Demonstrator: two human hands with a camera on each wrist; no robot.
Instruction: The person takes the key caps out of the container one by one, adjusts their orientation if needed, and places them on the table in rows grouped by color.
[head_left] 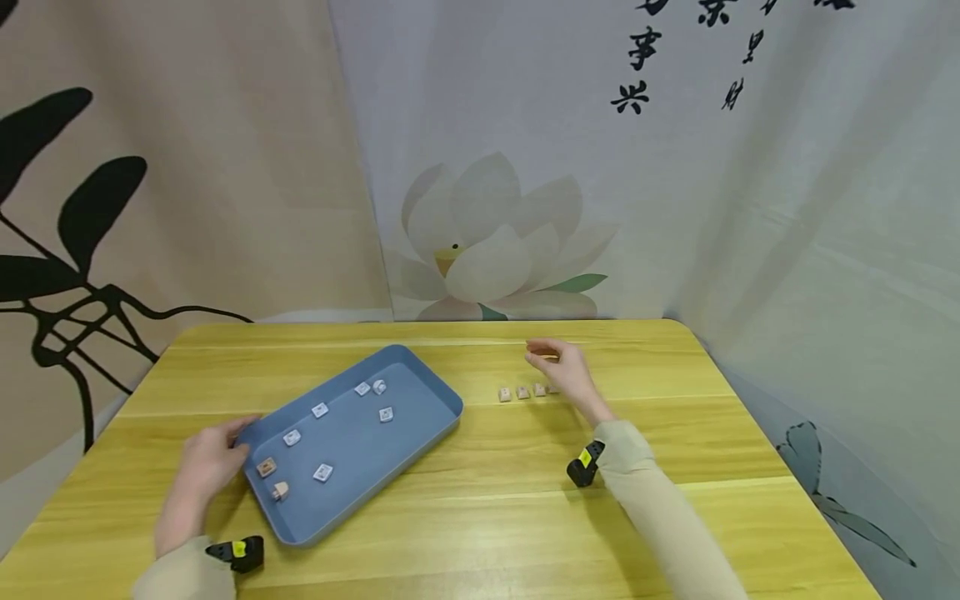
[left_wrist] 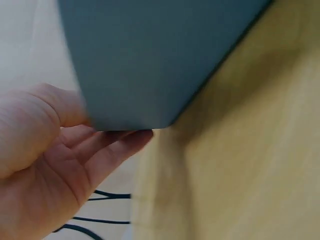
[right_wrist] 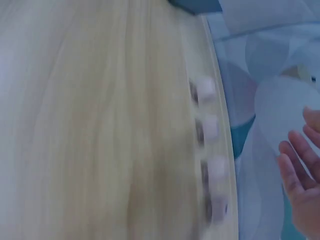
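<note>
My left hand holds the left end of a blue rectangular tray, which lies slantwise on the table. In the left wrist view, the thumb of that left hand is at the tray's wall and the fingers reach under its edge. Inside the tray several small whitish cubes with marked faces lie scattered. My right hand hovers over the far right of the table, fingers loosely bent, nothing visible in them. Below it is a short row of similar pale cubes, partly hidden by the wrist.
The yellow wood-grain table has its far edge against a hanging cloth with a lotus print and black characters. Dark wrist cameras sit on both sleeves. The row of cubes stands to the right of the tray.
</note>
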